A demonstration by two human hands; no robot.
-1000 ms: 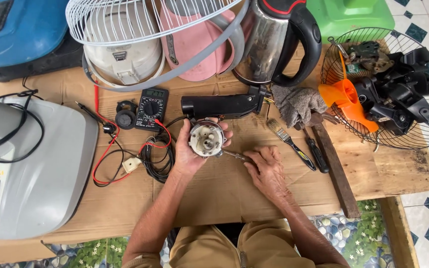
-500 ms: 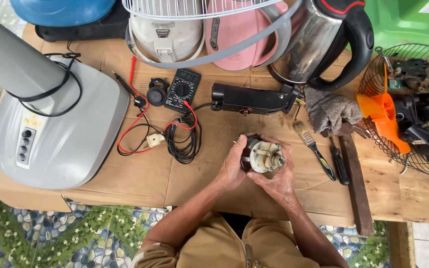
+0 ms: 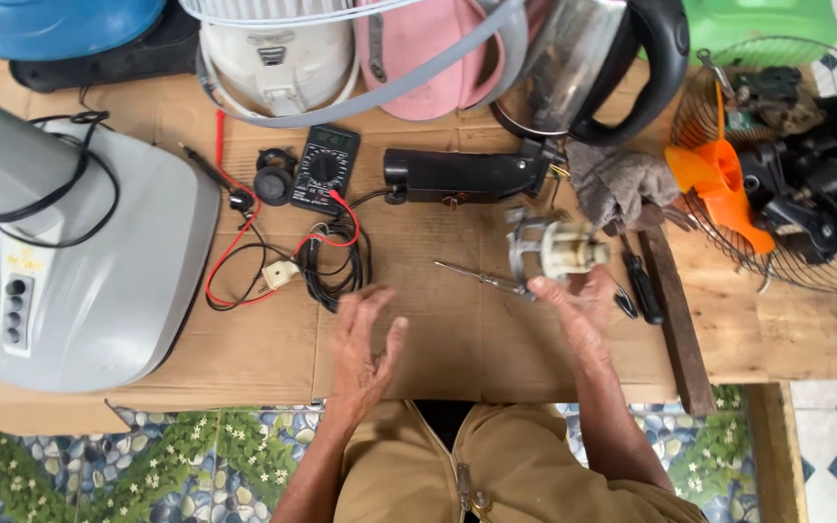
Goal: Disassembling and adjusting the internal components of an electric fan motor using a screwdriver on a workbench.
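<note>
My right hand (image 3: 578, 308) holds a small round fan motor (image 3: 556, 247) with a metal frame and pale core, lifted a little above the cardboard. My left hand (image 3: 362, 349) hovers open over the cardboard, fingers spread, holding nothing. A thin screwdriver (image 3: 481, 279) lies on the cardboard between the hands, just left of the motor. A black fan neck housing (image 3: 462, 174) lies beyond it.
A grey fan base (image 3: 79, 271) with a black cord sits at left. A black multimeter (image 3: 325, 168) with red and black leads (image 3: 273, 254) lies near centre. A steel kettle (image 3: 598, 68), grey rag (image 3: 622, 184), orange fan blade (image 3: 719, 189), wire fan guard (image 3: 806, 261) and wooden strip (image 3: 675, 315) fill the right.
Both hands held the motor half a second ago. Now my left hand has let go and drawn back to the left, while my right hand carries the motor to the right.
</note>
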